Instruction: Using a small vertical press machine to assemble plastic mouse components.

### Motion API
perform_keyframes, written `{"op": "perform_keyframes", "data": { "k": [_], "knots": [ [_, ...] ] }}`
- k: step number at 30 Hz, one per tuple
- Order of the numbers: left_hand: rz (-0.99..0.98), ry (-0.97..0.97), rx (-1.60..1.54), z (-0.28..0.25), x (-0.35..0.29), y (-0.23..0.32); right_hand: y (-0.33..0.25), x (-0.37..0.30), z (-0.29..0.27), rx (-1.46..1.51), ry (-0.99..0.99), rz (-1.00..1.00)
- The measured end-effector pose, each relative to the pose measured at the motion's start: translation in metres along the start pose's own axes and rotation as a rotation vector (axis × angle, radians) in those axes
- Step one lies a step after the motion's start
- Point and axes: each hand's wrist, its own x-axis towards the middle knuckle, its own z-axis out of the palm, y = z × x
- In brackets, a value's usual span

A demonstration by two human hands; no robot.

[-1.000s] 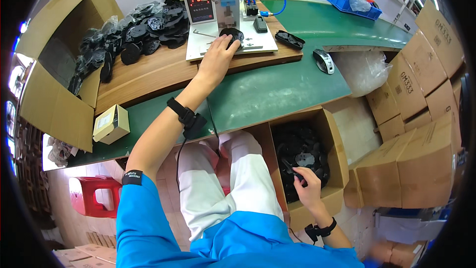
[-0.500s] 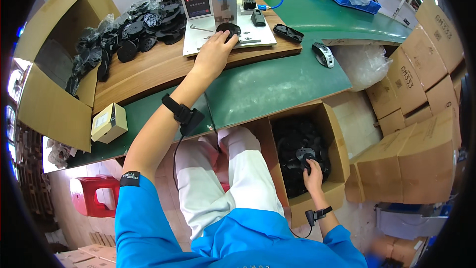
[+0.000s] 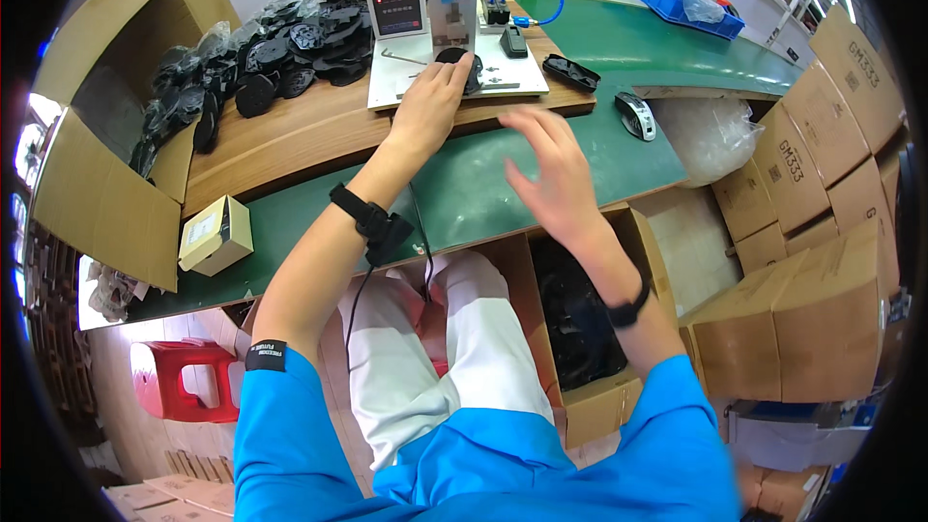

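My left hand (image 3: 435,97) reaches to the white base plate (image 3: 394,87) of a small bench press (image 3: 452,10). Its fingers are closed on the near side of a black round part (image 3: 472,75) beneath the press column; the hand covers much of that part. In the air over the front of the green tabletop is my right hand (image 3: 553,169), slightly blurred, with fingers apart and nothing in it. Below my right forearm stands an open carton (image 3: 604,406) of black parts (image 3: 572,304).
Black round parts (image 3: 290,43), some in clear bags, are heaped on the wooden board (image 3: 261,150) beside an open carton (image 3: 106,203). A small box (image 3: 215,237), a black case (image 3: 570,72), and a silver-black mouse (image 3: 633,114) lie around. Stacked cartons (image 3: 822,300) stand right.
My right hand has let go of the black part in the carton and come up over the table edge. My left hand stays at the round part, its fingers closer together.
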Motion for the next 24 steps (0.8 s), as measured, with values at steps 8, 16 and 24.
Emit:
{"op": "perform_keyframes", "data": {
  "k": [8,16,24],
  "knots": [
    [-0.058,0.101,-0.183,0.003,-0.001,0.000,0.046,0.073,0.099,-0.379,-0.088,-0.065],
    [-0.087,0.097,-0.098,-0.011,-0.048,-0.064,0.046,0.090,0.088,-0.307,-0.148,-0.018],
    [-0.728,-0.143,0.281,-0.025,-0.125,-0.181,0.042,0.090,0.087,-0.327,-0.202,-0.021]
  ]
}}
